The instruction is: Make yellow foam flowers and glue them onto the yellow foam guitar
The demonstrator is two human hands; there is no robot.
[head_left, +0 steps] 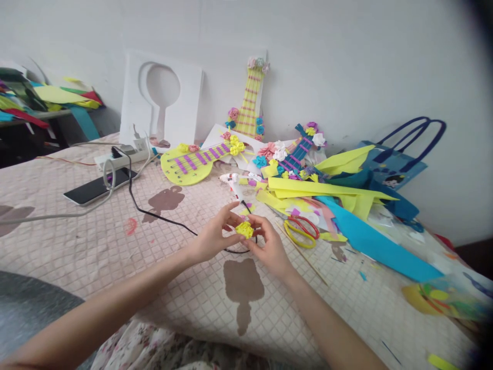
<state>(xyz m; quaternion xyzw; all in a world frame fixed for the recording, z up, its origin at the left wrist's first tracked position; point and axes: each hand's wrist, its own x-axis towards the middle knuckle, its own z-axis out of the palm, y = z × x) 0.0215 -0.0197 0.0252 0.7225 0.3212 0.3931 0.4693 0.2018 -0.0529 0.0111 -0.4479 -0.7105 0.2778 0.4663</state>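
Observation:
Between my two hands is a small yellow crepe-paper flower (244, 229), held up over the quilted cloth. My left hand (216, 234) touches it from the left, with its fingers and thumb curled toward it. From the right, my right hand (267, 244) pinches the flower's edge between thumb and fingers. Just beyond my hands lies a white glue gun (233, 186) with a black cord passing beneath them. Scissors (302, 230) with red and yellow handles rest right of my right hand, beside a thin wooden stick (304, 257).
A yellow paper guitar (188, 167) and a blue one (296, 156) lie behind, decorated with paper flowers. Yellow and blue crepe paper (379, 241) spreads at right, near a blue bag (396, 164). A phone (98, 187) and power strip (123, 156) are at left.

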